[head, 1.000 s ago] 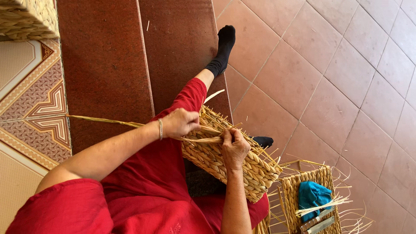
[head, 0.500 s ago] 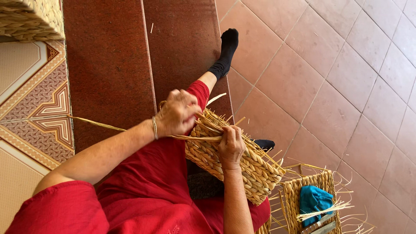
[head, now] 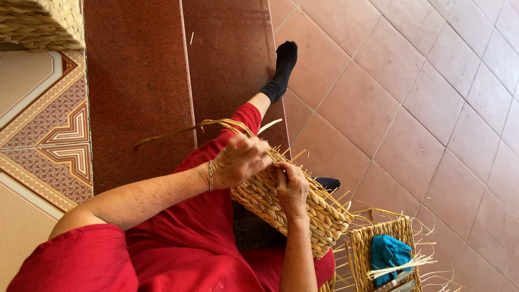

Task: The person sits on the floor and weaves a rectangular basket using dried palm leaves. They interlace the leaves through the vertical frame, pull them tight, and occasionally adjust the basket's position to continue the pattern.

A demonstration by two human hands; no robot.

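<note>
A half-woven straw basket (head: pixel 303 208) rests on my lap, over my red clothes. My left hand (head: pixel 238 160) sits at the basket's upper rim, fingers closed on a long straw strand (head: pixel 178 131) that arcs out to the left. My right hand (head: pixel 292 188) grips the basket's rim in the middle, pressing the weave. Loose straw ends stick out along the rim near both hands.
A small woven basket (head: pixel 383 238) with a blue cloth (head: pixel 390 253) and pale straw stands at lower right. Another woven basket (head: pixel 40 22) is at the top left corner. My leg in a black sock (head: pixel 281 70) stretches over the red step onto terracotta tiles.
My left hand has pulled the strand in toward the basket's rim; the strand now loops up instead of stretching straight left. The right hand stays on the rim.
</note>
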